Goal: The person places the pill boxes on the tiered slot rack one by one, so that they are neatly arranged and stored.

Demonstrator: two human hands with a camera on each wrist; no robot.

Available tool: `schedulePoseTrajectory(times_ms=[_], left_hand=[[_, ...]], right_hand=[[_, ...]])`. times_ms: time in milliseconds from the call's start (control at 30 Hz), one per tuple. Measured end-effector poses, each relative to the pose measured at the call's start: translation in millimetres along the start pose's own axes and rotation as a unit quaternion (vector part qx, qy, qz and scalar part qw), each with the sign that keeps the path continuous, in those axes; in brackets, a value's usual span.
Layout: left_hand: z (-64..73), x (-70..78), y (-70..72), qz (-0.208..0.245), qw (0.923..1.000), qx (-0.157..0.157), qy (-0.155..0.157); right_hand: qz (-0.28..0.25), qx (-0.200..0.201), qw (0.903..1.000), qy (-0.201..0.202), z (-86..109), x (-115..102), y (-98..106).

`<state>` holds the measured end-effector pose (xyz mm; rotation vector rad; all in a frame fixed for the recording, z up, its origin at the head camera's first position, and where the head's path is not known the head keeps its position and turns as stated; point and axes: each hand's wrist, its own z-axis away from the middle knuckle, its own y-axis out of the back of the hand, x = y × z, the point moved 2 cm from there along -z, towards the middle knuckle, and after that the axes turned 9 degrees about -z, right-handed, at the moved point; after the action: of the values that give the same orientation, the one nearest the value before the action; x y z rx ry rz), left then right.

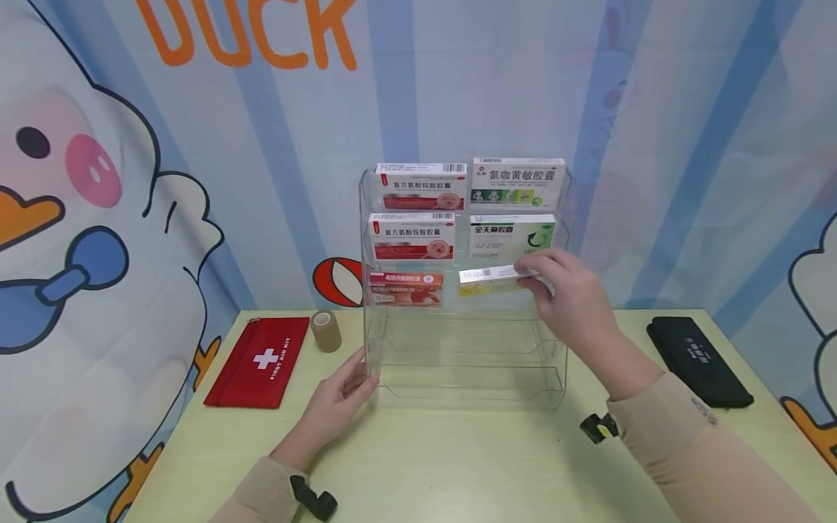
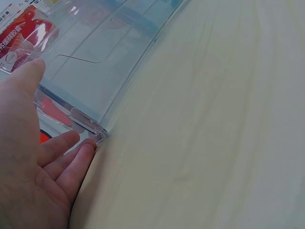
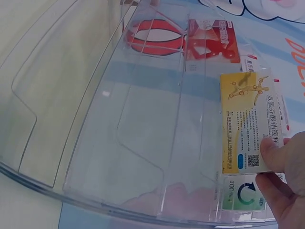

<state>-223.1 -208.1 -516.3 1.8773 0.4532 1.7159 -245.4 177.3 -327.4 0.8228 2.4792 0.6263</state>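
Note:
A clear acrylic display rack (image 1: 458, 345) stands on the table with medicine boxes on its upper tiers. My left hand (image 1: 335, 403) holds the rack's lower left side, thumb against the front and fingers by the bottom corner. With thumb and fingers my right hand (image 1: 575, 305) pinches one end of a yellow-and-white medicine box (image 3: 248, 124) at the third tier's right side. Level with it on the left sits a red-orange medicine box (image 1: 405, 290). Just above it is a white-and-green medicine box (image 1: 511, 236), its lower right corner partly covered by my right fingers.
Two red-and-white boxes, the upper one (image 1: 421, 187) and the lower one (image 1: 413, 237), fill the left column; another white box (image 1: 516, 184) is top right. A red first aid pouch (image 1: 258, 363) and tan tape roll (image 1: 325, 331) lie left, a black pouch (image 1: 700, 361) right.

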Motion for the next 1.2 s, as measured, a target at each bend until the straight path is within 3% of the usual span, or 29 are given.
schedulePoseTrajectory(times_ms=[367, 767, 1200], left_hand=[[-0.2, 0.2, -0.3, 0.001, 1.0000, 0.000, 0.003], [-0.1, 1.9, -0.1, 0.004, 1.0000, 0.001, 0.005], [-0.2, -0.5, -0.6, 0.005, 1.0000, 0.002, 0.003]], right_hand=[[0.019, -0.003, 0.9991, -0.037, 3.3, 10, 3], [0.047, -0.019, 0.9976, -0.046, 13.6, 16, 4], [0.085, -0.041, 0.9954, -0.019, 20.4, 15, 5]])
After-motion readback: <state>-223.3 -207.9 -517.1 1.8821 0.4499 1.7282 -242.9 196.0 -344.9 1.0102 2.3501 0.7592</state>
